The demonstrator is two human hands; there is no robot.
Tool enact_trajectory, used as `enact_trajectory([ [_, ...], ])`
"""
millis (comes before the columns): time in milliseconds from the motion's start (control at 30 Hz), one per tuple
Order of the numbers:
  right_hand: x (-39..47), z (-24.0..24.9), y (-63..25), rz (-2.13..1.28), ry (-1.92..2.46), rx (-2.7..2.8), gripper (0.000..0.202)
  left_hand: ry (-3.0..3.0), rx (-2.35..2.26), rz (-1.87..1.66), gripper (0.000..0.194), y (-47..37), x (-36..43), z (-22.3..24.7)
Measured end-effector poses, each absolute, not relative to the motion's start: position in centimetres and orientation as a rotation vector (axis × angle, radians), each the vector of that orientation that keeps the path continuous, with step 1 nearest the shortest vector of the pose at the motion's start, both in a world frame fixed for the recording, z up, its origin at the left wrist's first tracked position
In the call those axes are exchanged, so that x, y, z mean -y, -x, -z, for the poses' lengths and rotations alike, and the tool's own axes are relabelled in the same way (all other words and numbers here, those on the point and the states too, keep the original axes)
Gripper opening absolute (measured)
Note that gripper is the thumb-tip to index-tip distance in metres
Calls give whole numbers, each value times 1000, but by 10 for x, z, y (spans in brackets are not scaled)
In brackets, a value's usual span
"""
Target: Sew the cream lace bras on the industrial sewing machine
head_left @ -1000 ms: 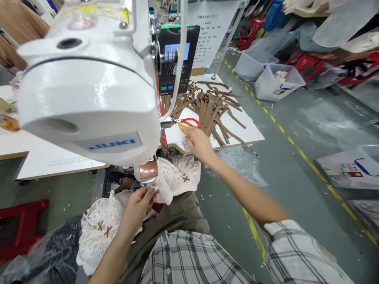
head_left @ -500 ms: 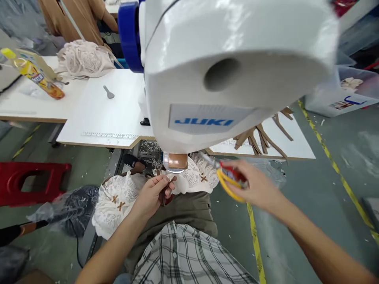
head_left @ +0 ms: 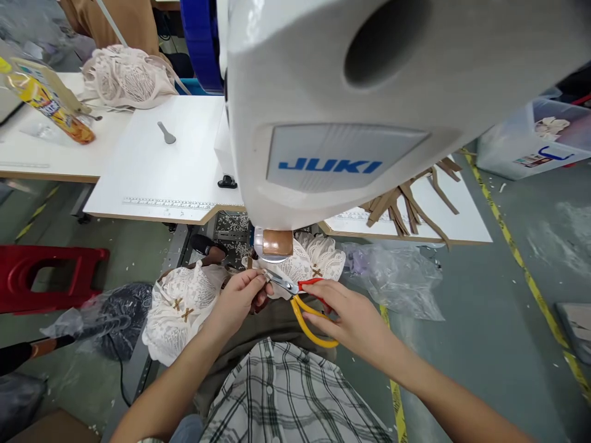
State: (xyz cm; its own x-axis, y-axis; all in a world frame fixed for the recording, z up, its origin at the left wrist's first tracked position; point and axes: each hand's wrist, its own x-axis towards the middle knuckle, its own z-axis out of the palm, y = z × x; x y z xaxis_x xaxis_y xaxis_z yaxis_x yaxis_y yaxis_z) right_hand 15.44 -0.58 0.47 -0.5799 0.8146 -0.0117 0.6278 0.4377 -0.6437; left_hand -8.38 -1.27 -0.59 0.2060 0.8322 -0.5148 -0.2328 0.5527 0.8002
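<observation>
My left hand (head_left: 242,298) is closed in a pinch just below the sewing machine head (head_left: 323,166); what its fingertips hold is too small to name. In my right hand (head_left: 341,311) are scissors (head_left: 311,335) with red and yellow handles, their blade tips at my left fingertips. White lace fabric (head_left: 302,264) with a small brown bow lies under the machine. More white lace (head_left: 184,307) with brown bows hangs to the left of my left forearm.
Brown strips (head_left: 410,206) lie on the right tabletop. The left table (head_left: 152,172) bears a grey tool, a bottle (head_left: 50,111) and pale lace fabric (head_left: 129,77). A red stool (head_left: 50,277) stands left, a plastic bin (head_left: 535,141) right.
My right hand has moved left with the scissors, bringing the blades to my left fingertips. The view has shifted closer to the machine head. My left hand keeps its pinch.
</observation>
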Motion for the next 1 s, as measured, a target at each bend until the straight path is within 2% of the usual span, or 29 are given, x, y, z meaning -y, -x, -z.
enact_trajectory([
  [200, 12, -4, -166, -998, 1325, 2294, 28, -541, -1080, -867, 15, 87, 11, 8],
  [400, 16, -5, -170, -1029, 1346, 2209, 35, -424, -1057, -930, 34, 92, 11, 11],
  [600, 13, -9, -158, -1034, 1301, 2230, 37, -469, -1127, -995, 32, 96, 15, 14],
  [1000, -3, -4, -134, -1132, 1276, 2253, 33, -854, -1337, -865, 37, 95, 17, 11],
])
